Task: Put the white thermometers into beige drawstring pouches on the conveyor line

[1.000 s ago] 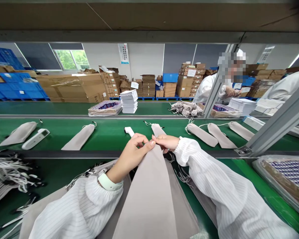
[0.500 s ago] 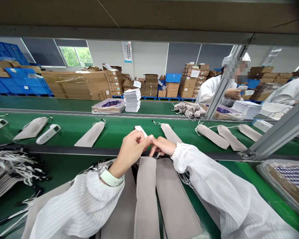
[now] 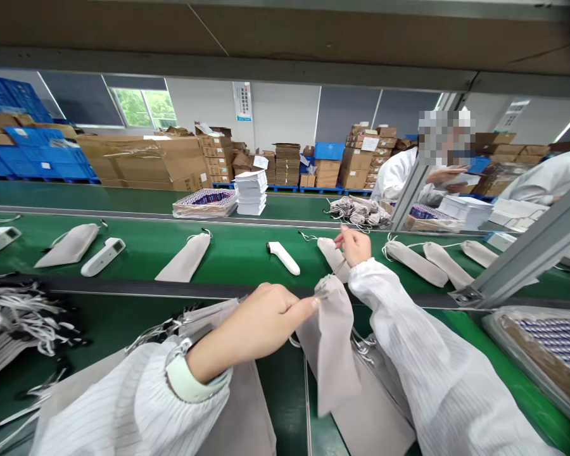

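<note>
My left hand (image 3: 272,320) is closed, thumb and finger pinching the gathered mouth of a grey drawstring pouch (image 3: 332,354). The pouch hangs at a tilt above other flat pouches. Up and to the right, my right hand (image 3: 354,247) is closed in a pinch on the pouch's drawstring (image 3: 337,269), a thin cord only partly visible. Just past that hand lies another grey pouch (image 3: 330,253) on the green belt. A white handheld device (image 3: 284,258) with a dark end rests on the belt, touched by neither hand. Stacked flat pouches (image 3: 237,405) lie under my left forearm.
A heap of white cords with black ends (image 3: 42,323) is at the left. Several pouches and white devices (image 3: 103,256) lie along the belt (image 3: 237,247). A slanted metal post (image 3: 517,253) and a plastic-wrapped tray (image 3: 546,354) stand at right. Across the belt, a co-worker (image 3: 399,174) works.
The pouch has been lifted and swung right, its mouth now gathered. My right hand has pulled away up and right from my left hand. Things on the belt have shifted slightly right.
</note>
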Demonstrator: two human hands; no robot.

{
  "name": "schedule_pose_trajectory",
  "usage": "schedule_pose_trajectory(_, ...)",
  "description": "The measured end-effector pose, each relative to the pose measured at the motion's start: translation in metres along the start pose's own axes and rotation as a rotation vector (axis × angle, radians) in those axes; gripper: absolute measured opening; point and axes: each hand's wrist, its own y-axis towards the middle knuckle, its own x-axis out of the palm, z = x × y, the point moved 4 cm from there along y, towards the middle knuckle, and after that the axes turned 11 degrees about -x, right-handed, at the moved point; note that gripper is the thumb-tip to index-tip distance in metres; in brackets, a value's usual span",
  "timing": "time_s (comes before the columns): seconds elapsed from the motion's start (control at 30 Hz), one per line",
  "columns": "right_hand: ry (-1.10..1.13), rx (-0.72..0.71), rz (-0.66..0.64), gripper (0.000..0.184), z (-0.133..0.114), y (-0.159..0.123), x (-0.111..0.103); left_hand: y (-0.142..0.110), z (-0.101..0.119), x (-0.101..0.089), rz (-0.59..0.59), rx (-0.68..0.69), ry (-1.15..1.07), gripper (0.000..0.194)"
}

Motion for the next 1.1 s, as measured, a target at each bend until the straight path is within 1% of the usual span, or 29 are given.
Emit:
schedule_pose_trajectory(0.03, 0.067, 0.030, -0.103, 0.050, 0.001, 0.001, 0.002, -0.004, 0.004, 0.001, -0.006, -0.006, -0.101, 0.049)
schedule_pose_trajectory(0.07, 0.159, 0.061, -0.273, 0.048, -0.002, -0.002, 0.009, -0.007, 0.007, 0.000, 0.015, -0.016, -0.212, 0.048)
schedule_pose_trajectory(0.1, 0.269, 0.079, -0.505, 0.046, -0.011, -0.010, 0.021, -0.008, 0.008, -0.002, 0.053, -0.023, -0.323, 0.047)
schedule_pose_trajectory(0.13, 0.386, 0.069, -0.774, 0.045, -0.025, -0.023, 0.035, -0.007, 0.007, -0.005, 0.104, -0.025, -0.428, 0.046)
schedule_pose_trajectory(0.17, 0.494, 0.034, -1.026, 0.047, -0.041, -0.040, 0.048, -0.006, 0.005, -0.007, 0.156, -0.018, -0.518, 0.045)
schedule_pose_trajectory(0.2, 0.583, -0.022, -1.226, 0.051, -0.058, -0.057, 0.059, -0.003, 0.002, -0.009, 0.200, -0.001, -0.582, 0.043)
schedule_pose_trajectory(0.23, 0.650, -0.083, -1.352, 0.052, -0.073, -0.072, 0.069, -0.001, 0.000, -0.010, 0.233, 0.022, -0.619, 0.041)
schedule_pose_trajectory(0.27, 0.687, -0.133, -1.398, 0.045, -0.085, -0.082, 0.078, 0.001, -0.001, -0.010, 0.264, 0.049, -0.632, 0.040)
schedule_pose_trajectory(0.3, 0.717, -0.160, -1.368, 0.035, -0.092, -0.086, 0.084, 0.002, -0.001, -0.010, 0.295, 0.083, -0.627, 0.039)
schedule_pose_trajectory(0.33, 0.725, -0.172, -1.271, 0.027, -0.096, -0.084, 0.086, 0.002, 0.000, -0.009, 0.324, 0.126, -0.609, 0.038)
schedule_pose_trajectory(0.37, 0.706, -0.170, -1.124, 0.021, -0.094, -0.075, 0.084, 0.001, 0.002, -0.006, 0.335, 0.163, -0.580, 0.035)
schedule_pose_trajectory(0.4, 0.654, -0.164, -0.931, 0.019, -0.088, -0.061, 0.075, 0.000, 0.003, -0.001, 0.324, 0.186, -0.541, 0.029)
schedule_pose_trajectory(0.43, 0.550, -0.161, -0.716, 0.018, -0.078, -0.044, 0.061, -0.001, 0.005, 0.006, 0.293, 0.196, -0.486, 0.020)
schedule_pose_trajectory(0.47, 0.407, -0.153, -0.505, 0.019, -0.065, -0.026, 0.043, -0.001, 0.006, 0.015, 0.243, 0.200, -0.405, 0.015)
schedule_pose_trajectory(0.5, 0.230, -0.136, -0.282, 0.020, -0.052, -0.010, 0.021, 0.000, 0.005, 0.026, 0.180, 0.203, -0.299, 0.016)
schedule_pose_trajectory(0.53, 0.073, -0.115, -0.145, 0.022, -0.040, 0.003, 0.001, 0.002, 0.004, 0.037, 0.120, 0.212, -0.178, 0.018)
schedule_pose_trajectory(0.57, -0.063, -0.086, -0.072, 0.024, -0.029, 0.013, -0.014, 0.005, 0.001, 0.046, 0.087, 0.230, -0.059, 0.017)
schedule_pose_trajectory(0.6, -0.210, -0.046, -0.039, 0.026, -0.018, 0.019, -0.026, 0.010, -0.004, 0.053, 0.088, 0.251, 0.044, 0.016)
schedule_pose_trajectory(0.63, -0.350, 0.004, -0.043, 0.030, -0.008, 0.022, -0.033, 0.016, -0.010, 0.058, 0.113, 0.264, 0.123, 0.016)
schedule_pose_trajectory(0.7, -0.607, 0.099, -0.086, 0.037, 0.010, 0.020, -0.036, 0.031, -0.025, 0.061, 0.198, 0.238, 0.208, 0.017)
schedule_pose_trajectory(0.73, -0.705, 0.130, -0.120, 0.041, 0.018, 0.016, -0.032, 0.038, -0.033, 0.061, 0.221, 0.210, 0.227, 0.017)
schedule_pose_trajectory(0.77, -0.773, 0.149, -0.166, 0.044, 0.025, 0.011, -0.025, 0.045, -0.040, 0.062, 0.218, 0.183, 0.241, 0.016)
schedule_pose_trajectory(0.87, -0.965, 0.140, -0.332, 0.051, 0.042, -0.003, 0.004, 0.056, -0.054, 0.064, 0.157, 0.133, 0.256, 0.013)
schedule_pose_trajectory(0.9, -1.013, 0.116, -0.375, 0.051, 0.045, -0.007, 0.013, 0.057, -0.055, 0.064, 0.151, 0.128, 0.258, 0.013)
schedule_pose_trajectory(0.97, -1.039, -0.004, -0.460, 0.042, 0.046, -0.013, 0.031, 0.056, -0.056, 0.065, 0.154, 0.116, 0.263, 0.011)
schedule_pose_trajectory(1.03, -0.976, -0.156, -0.569, 0.036, 0.044, -0.019, 0.048, 0.055, -0.055, 0.066, 0.153, 0.110, 0.265, 0.009)
schedule_pose_trajectory(1.07, -0.944, -0.204, -0.625, 0.036, 0.044, -0.023, 0.054, 0.054, -0.055, 0.067, 0.150, 0.110, 0.263, 0.008)
schedule_pose_trajectory(1.1, -0.919, -0.222, -0.669, 0.038, 0.044, -0.026, 0.059, 0.054, -0.054, 0.068, 0.144, 0.111, 0.261, 0.006)
